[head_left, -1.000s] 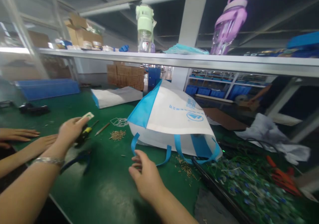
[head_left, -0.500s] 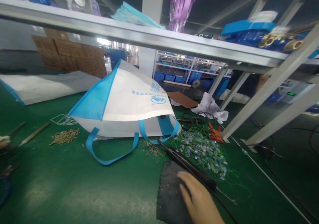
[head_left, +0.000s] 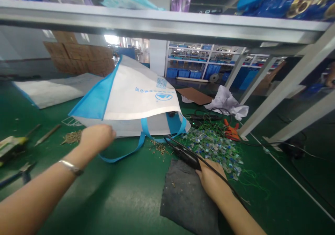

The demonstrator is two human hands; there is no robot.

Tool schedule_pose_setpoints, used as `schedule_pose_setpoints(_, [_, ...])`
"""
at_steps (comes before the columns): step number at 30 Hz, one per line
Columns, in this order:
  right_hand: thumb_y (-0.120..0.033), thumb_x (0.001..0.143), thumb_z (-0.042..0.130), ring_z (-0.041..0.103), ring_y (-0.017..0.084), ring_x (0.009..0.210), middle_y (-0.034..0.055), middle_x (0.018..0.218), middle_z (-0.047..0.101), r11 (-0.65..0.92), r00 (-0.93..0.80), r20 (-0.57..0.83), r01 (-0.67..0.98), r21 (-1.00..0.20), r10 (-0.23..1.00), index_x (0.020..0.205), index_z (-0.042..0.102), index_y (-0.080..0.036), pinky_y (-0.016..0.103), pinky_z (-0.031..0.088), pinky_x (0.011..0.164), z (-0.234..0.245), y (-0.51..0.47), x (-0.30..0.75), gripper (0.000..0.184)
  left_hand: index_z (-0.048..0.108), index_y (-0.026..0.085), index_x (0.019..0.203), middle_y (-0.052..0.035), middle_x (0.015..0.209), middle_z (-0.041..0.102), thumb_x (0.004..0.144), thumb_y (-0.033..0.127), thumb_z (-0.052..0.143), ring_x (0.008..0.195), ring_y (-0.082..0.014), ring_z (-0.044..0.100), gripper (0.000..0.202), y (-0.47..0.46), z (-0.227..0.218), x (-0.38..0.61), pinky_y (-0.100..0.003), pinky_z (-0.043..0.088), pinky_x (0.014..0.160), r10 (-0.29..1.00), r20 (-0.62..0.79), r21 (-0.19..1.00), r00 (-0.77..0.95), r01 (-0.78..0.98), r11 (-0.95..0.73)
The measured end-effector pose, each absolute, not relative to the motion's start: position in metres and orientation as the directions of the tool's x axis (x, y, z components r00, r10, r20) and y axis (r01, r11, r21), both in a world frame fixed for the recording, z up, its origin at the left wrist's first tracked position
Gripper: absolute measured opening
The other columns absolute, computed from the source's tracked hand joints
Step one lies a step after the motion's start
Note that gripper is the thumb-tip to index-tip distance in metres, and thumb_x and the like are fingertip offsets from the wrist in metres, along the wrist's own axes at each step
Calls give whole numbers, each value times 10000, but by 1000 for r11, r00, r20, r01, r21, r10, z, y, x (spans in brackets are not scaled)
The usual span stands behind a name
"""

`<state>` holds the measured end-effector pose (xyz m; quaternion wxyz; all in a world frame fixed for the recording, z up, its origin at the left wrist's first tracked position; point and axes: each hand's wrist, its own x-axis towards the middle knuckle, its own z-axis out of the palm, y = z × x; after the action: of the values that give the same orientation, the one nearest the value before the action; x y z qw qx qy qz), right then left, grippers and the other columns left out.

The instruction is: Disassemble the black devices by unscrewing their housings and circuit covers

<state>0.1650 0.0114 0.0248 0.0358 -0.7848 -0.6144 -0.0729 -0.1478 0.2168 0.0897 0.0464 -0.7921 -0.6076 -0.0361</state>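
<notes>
Right hand (head_left: 211, 179): its grip pinched the rear of the black tool (head_left: 186, 157).
Black tool: it slanted over the counter (head_left: 125, 196), between the grey cloth (head_left: 183, 196) and the small pieces (head_left: 211, 149).
Left hand (head_left: 96, 139): it was before the white-and-blue bag (head_left: 138, 92), near the brass-coloured pins (head_left: 71, 137); fingertips were hidden, so I could not tell its grip.

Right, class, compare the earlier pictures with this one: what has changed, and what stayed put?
The right hand moved right from beside the white and blue bag and has taken hold of the black tool beside the dark cloth. The left hand moved right, from the far left to in front of the bag; whether it holds anything is hidden. The bag, cloth and tangled green wires stayed put.
</notes>
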Motion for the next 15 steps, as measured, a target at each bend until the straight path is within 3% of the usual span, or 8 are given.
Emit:
schedule_pose_setpoints(3, [-167, 778, 504, 519, 236, 833, 96, 891, 551, -245, 235, 217, 969, 21, 947, 1180, 472, -152, 358, 393, 780, 24, -1, 181, 403, 625, 88, 736, -141, 759, 630, 817, 245, 420, 764, -270, 605, 271, 215, 62, -85, -373, 437, 669, 908, 51, 3, 415, 909, -416])
schedule_pose_setpoints(6, [-233, 825, 422, 515, 229, 794, 108, 887, 536, -295, 282, 328, 955, -9, 902, 1216, 444, -145, 345, 418, 730, 30, -19, 210, 402, 565, 121, 980, -80, 957, 598, 843, 305, 475, 857, -181, 575, 246, 233, 46, -34, -367, 461, 758, 853, 80, 51, 516, 853, -520])
schedule_pose_setpoints(9, [-297, 836, 375, 522, 238, 749, 119, 870, 524, -460, 426, 414, 888, -19, 804, 1220, 451, -151, 344, 435, 654, 35, -36, 251, 418, 479, 142, 1131, -85, 1138, 510, 844, 324, 483, 996, -207, 519, 340, 257, 42, 14, -419, 440, 841, 810, 189, 84, 555, 813, -577])
schedule_pose_setpoints(15, [-355, 787, 441, 557, 283, 687, 132, 840, 540, -784, 773, 198, 620, -34, 603, 1180, 505, -212, 345, 413, 498, 16, -55, 319, 423, 467, 151, 1152, -95, 1185, 477, 845, 298, 485, 1043, -223, 491, 341, 291, 42, 106, -451, 418, 870, 735, 298, 110, 610, 742, -661])
